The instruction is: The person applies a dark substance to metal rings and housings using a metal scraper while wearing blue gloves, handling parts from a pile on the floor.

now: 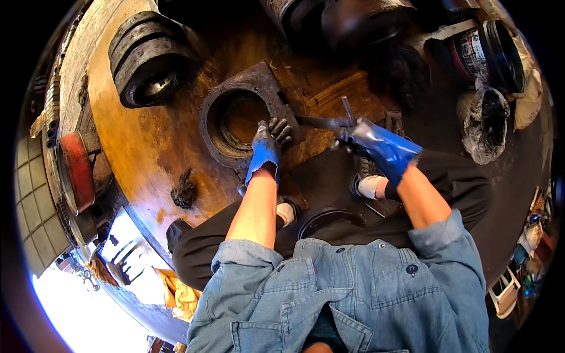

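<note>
A heavy, dirty metal housing [212, 125] with a large round bore and a square flange stands on the stained floor in front of me. My left hand [271, 136], in a worn blue glove with blackened fingers, rests on the right side of its rim. Those fingers are curled over the metal. To the right, my right hand [360, 136] wears a similar blue glove and is closed around a dark, narrow bar-like tool [322, 122]. The tool's far end reaches left to the housing's edge, and a thin rod [346, 108] sticks up near my grip. Its exact kind is unclear.
A stacked black cylindrical part [150, 59] stands at the far left, with a dark clump of rag or fibre [185, 190] nearer. Large dark round parts [368, 23] lie at the back. A black bucket [493, 56] and plastic bag [484, 120] are at right. My crossed legs border the work.
</note>
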Available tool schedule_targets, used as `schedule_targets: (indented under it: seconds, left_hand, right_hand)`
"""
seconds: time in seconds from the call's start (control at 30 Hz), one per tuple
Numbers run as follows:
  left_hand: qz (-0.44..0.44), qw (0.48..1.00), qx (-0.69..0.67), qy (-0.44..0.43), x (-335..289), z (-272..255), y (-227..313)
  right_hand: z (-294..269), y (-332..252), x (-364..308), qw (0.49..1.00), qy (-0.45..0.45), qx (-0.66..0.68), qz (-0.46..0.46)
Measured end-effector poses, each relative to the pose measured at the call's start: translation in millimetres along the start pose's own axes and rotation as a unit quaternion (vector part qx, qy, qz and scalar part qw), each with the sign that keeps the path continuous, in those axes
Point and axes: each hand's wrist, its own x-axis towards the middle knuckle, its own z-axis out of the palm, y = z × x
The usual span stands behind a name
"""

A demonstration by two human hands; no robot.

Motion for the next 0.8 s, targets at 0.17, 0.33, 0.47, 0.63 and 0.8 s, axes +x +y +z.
schedule_targets:
  seconds: [0.17, 0.33, 0.47, 0.63, 0.8]
  left_hand:
    - [0.005, 1.000, 0.008, -0.008, -1.1, -3.9, -5.0]
    - [-0.001, 1.000, -0.012, -0.012, -4.6, 0.0, 1.2]
    - [0.012, 1.000, 0.001, -0.009, -5.1, 2.6, 4.4]
    - [-0.002, 1.000, -0.017, -0.013, -2.6, 1.0, 2.2]
    - [-0.001, 0.999, -0.039, -0.033, 0.7, -1.1, -0.8]
  right_hand:
    - [-0.8, 14.2, 2.1, 0.998, -0.013, -0.021, 0.064]
    - [-2.1, 31.9, -1.4, 0.992, -0.042, 0.107, 0.047]
    - [-1.7, 12.9, -14.4, 0.996, -0.035, 0.036, 0.075]
    - [1.5, 15.9, -31.4, 0.998, -0.017, 0.026, 0.046]
    - [6.8, 16.2, -55.2, 1.000, -0.015, -0.008, -0.002]
